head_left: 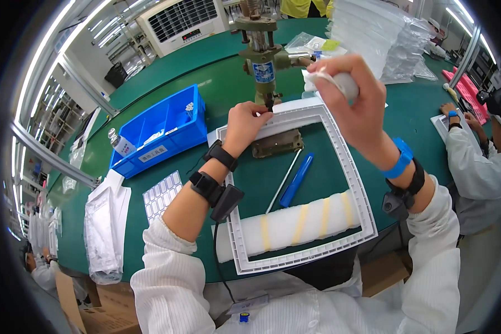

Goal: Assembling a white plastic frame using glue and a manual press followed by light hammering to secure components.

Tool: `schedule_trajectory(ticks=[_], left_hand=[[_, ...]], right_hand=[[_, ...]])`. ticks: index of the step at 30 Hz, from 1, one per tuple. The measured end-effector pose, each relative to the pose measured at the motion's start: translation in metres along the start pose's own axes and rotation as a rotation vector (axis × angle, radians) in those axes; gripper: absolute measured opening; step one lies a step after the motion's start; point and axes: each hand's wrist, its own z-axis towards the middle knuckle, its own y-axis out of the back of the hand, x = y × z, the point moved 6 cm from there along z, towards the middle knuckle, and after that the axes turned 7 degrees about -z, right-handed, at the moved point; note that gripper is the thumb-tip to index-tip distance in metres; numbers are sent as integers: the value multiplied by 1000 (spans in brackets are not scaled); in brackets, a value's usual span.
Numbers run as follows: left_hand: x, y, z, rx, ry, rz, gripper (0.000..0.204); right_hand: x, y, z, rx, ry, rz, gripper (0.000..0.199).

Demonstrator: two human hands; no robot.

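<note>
L hand pinches the top edge of the white plastic frame w/ fingertips together, right under the ram of the small hand press. Judging by the grip, it's holding that edge steady at the press tip. R hand is closed round the press's white-wrapped lever handle, wrist raised, just right of the press column; looks like the handle is kept up while the frame gets lined up.

The frame lies flat on the green table, its far side at the press, its near side toward the person's body. Press base plate sits inside the frame opening, directly in front of the press. Also inside the frame, nearer than the press: a thin metal rod and a blue pen-like tool side by side, both slanted. A white foam roll w/ yellow tape bands lies under the frame's near part, prob. propping it level w/ the base plate.

Left of the press: blue parts bin w/ dividers, a small bottle just beyond its left end, a sheet of white labels nearer the person, and clear plastic bags at the table edge. Right of and behind the press: stacks of white trays. Far right, another person's sleeve at their own work, well apart. Rod and blue tool lie close to the base plate, inside the frame's opening.
</note>
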Motion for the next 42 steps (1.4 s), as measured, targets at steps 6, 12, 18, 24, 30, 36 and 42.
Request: schedule_trajectory(ticks=[6,12,18,24,30,36,42], left_hand=[[3,-1,0,-9,-12,18,26],[6,-1,0,-57,-85,-11,29],[6,0,2,-46,-83,32,26],[20,-7,3,7,-55,-47,26],[23,-4,2,-22,-29,-96,26],[10,1,2,-8,-34,5,27],[9,-3,4,11,-95,1,25]], right_hand=[[8,2,-23,73,-10,-44,9],[10,-4,-44,140,61,-124,12],[16,-3,-41,265,184,-151,11],[14,-4,-40,383,233,-90,26],[13,-10,-35,586,235,-19,14],[14,-13,-30,633,280,-27,5],[10,-11,-25,672,224,-68,8]])
